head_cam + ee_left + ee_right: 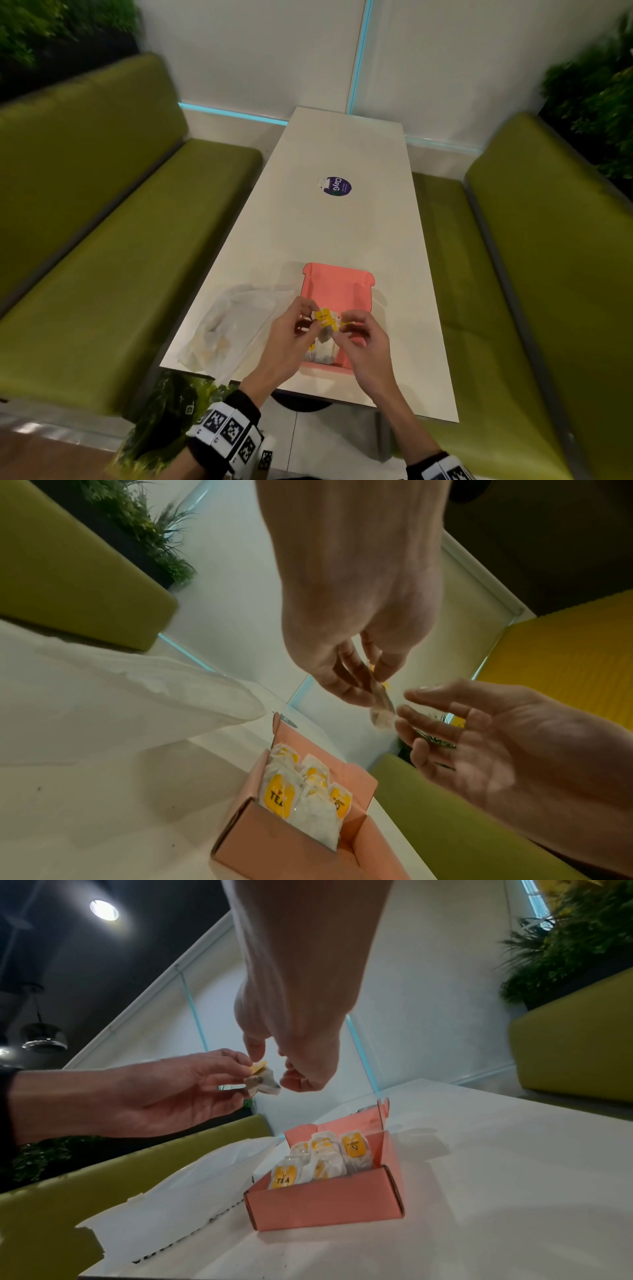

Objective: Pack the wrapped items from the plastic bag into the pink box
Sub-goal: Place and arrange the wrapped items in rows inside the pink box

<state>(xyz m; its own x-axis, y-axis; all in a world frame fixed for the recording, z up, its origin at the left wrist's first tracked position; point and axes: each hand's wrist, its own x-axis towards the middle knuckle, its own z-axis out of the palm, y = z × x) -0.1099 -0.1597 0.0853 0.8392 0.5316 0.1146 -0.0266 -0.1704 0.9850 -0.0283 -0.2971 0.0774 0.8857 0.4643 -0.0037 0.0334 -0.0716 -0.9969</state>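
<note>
A wrapped tea bag (pixel 324 317) (pixel 382 712) (pixel 262 1083) with a yellow label hangs above the open pink box (pixel 329 281) (pixel 274 840) (pixel 325 1204). My left hand (pixel 310 318) (pixel 369 685) (pixel 240 1074) pinches it between thumb and fingers. My right hand (pixel 344 325) (pixel 407 704) (pixel 274 1064) is right beside it, fingers relaxed and spread, fingertips at the wrapper's edge. Several wrapped tea bags (pixel 301 796) (pixel 322 1164) stand upright inside the box. The crumpled clear plastic bag (pixel 233 325) (pixel 120 696) (pixel 178 1204) lies on the table left of the box.
The white table (pixel 342 222) runs away from me between two green benches (pixel 102 240) (pixel 548 274). A round purple sticker (pixel 337 186) sits mid-table. The box stands close to the table's near edge (pixel 308 390).
</note>
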